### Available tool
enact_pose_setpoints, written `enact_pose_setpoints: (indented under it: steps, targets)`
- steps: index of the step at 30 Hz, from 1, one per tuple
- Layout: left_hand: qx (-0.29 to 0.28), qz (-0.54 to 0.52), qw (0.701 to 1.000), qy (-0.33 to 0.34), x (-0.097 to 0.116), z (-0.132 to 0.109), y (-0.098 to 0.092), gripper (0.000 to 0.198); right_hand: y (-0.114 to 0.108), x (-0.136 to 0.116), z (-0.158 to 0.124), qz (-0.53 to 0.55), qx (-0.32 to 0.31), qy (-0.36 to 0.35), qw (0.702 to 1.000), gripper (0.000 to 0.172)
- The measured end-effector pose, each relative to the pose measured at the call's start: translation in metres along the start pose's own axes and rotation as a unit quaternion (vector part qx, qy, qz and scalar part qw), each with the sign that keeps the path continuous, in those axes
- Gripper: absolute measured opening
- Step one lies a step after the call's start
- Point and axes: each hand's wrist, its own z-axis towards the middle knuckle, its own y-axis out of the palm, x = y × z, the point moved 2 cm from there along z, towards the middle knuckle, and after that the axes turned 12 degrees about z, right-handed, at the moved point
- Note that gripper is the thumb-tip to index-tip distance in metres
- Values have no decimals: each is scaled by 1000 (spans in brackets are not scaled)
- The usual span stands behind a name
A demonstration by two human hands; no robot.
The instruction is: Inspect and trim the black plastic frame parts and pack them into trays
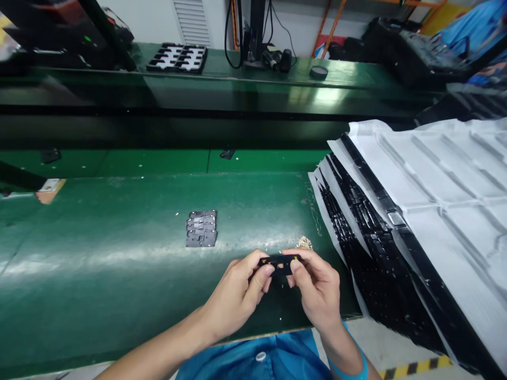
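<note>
Between both hands, just above the near edge of the green table, I hold a small flat black plastic part with a cut-out in its middle and yellow marks near its ends. My left hand pinches its left end between thumb and fingers. At the right end, my right hand grips it with the thumb on top. Just beyond my right hand lies a small heap of pale bits. To the left, farther off, several similar dark parts rest overlapping in a row on the table.
Tall stacked black trays with white sheets stand at the right. Across the green table runs a sunken green strip with a loose black part. A raised ledge behind carries a parts tray and a round dark disc.
</note>
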Motion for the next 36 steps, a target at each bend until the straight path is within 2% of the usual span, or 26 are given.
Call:
enact_pose_setpoints:
  steps: [17, 22, 27, 32, 36]
  targets:
    - [9, 54, 998, 36, 8, -5, -5, 32, 0, 1, -2, 32, -8, 20, 999, 22]
    - [-7, 67, 997, 29, 5, -6, -3, 34, -1, 7, -3, 67, 3, 78, 995, 25]
    - [-37, 25, 999, 26, 5, -8, -5, 31, -3, 8, -4, 89, -21, 130, 987, 23]
    - [-46, -23, 999, 9, 1, -10, -8, 25, -4, 5, -6, 57, -18, 121, 991, 21]
    - [-22, -53, 998, 17, 1, -7, -9, 15, -4, 5, -9, -12, 2, 68, 998, 17]
